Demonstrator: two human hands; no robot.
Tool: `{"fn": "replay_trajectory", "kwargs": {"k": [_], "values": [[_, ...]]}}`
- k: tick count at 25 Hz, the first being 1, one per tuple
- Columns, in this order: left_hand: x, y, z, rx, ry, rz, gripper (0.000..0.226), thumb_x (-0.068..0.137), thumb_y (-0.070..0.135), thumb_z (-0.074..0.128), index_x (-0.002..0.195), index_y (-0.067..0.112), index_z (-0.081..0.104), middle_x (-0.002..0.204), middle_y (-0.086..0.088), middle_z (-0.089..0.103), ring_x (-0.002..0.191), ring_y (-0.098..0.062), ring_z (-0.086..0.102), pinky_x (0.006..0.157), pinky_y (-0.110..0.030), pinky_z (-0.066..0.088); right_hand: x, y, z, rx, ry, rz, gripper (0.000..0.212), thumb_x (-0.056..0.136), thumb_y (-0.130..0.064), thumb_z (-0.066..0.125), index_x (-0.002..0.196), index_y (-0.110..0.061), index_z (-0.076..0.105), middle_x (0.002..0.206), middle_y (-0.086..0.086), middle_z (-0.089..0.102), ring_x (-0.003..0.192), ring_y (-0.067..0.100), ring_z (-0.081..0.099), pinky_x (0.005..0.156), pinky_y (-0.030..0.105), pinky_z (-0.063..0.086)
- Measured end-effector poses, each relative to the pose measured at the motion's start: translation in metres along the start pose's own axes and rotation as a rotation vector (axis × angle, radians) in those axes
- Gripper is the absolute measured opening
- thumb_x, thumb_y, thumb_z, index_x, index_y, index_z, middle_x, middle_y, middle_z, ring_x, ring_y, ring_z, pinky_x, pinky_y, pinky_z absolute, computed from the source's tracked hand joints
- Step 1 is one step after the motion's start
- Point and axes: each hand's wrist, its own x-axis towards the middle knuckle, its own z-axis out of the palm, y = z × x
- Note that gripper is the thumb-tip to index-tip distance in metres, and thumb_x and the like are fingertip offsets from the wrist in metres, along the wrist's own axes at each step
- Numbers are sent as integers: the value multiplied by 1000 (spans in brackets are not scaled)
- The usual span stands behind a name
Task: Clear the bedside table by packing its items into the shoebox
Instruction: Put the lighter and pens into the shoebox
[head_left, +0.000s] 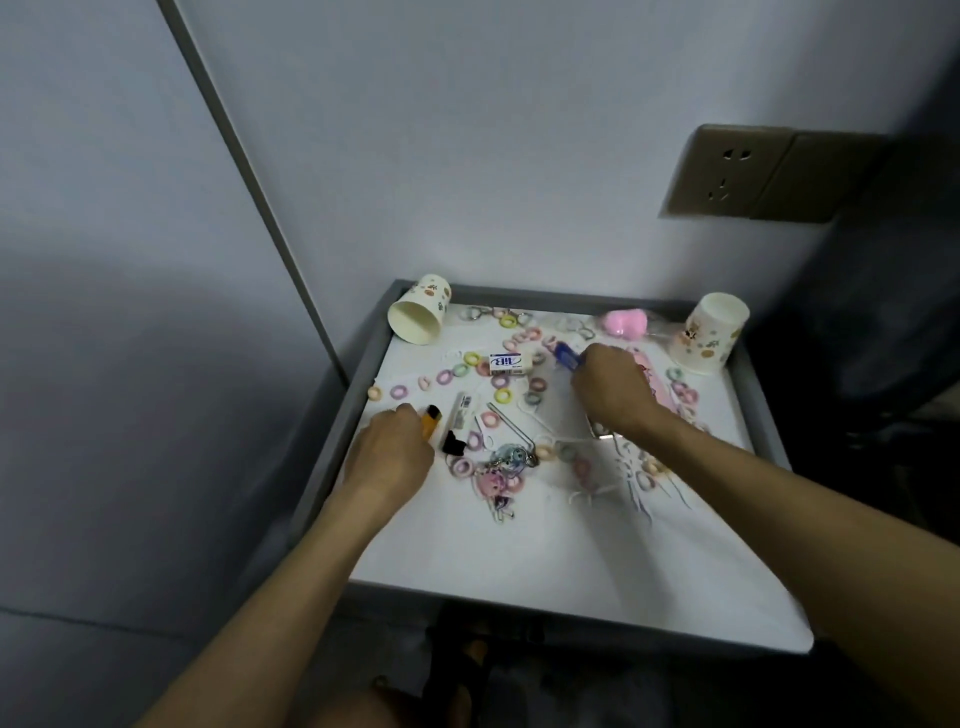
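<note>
**Fig. Working both hands among the bedside-table clutter**

Reaching in with two bare forearms from the near edge, over the bedside table (571, 300) set into the wall corner.

Holding the left hand (387, 457) knuckles-up close to the table's left rim, wrist bending slightly inward. Curling its fingers under and gripping the near end of a yellow cutter (431, 421), with the fingertips hidden beneath the hand. Presenting the cutter with its long axis running near-to-far and its black tip pointing away toward the back wall, just beside a barcoded white tube (462, 408) lying almost parallel.

Holding the right hand (613, 389) farther back, about mid-table, back of the hand up. Bending its fingers tightly down and pinching the near end of a blue piece (563, 355). Presenting the blue piece on a diagonal axis, free end pointing far-left, near the white eraser (506, 364); lifted or resting on the top, not discernible.

Showing, scattered over the white top around both hands:
- many small pastel rings (503, 396)
- a black clip (454, 441) just right of the left hand
- a thin metal pin (511, 423)
- a pink keychain (493, 480) nearer the front

Showing one paper cup (420, 312) lying on its side at the far-left corner, mouth facing near-left. Showing a second cup (709, 332) standing mouth-down at the far-right corner, with a pink fluffy object (626, 322) between them by the back rim.

Showing a wall socket (727, 174) above the table's right side.
</note>
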Motion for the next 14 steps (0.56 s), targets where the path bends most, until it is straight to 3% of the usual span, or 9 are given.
{"fn": "replay_trajectory", "kwargs": {"k": [3,6,10,14], "values": [[-1,9,-2,-81,62,36,13,92,1,46,104,6,48,97,-10,50,81,-26,48,67,-34,37,-9,22,-22,242,-21,42,20,93,-13,47,110,-4,55,103,15,64,85,29,63,75,43,54],[0,28,0,-176,81,65,11,93,9,51,101,9,45,90,-6,47,79,-29,49,65,-36,37,-31,46,-40,478,-26,115,11,91,-15,50,100,-11,54,86,7,61,68,19,56,57,32,43],[6,46,11,-74,26,-17,22,87,22,65,100,9,53,97,-11,61,91,-33,61,65,-31,40,-54,65,-47,481,-30,136,9,89,-16,54,93,-10,60,77,4,59,61,16,51,52,27,37],[10,48,17,-13,13,-87,28,86,29,70,74,16,49,103,-16,69,82,-30,60,65,-29,42,-68,74,-46,469,-60,125,13,93,-21,54,89,-10,60,78,4,60,63,18,52,56,29,38]]}}
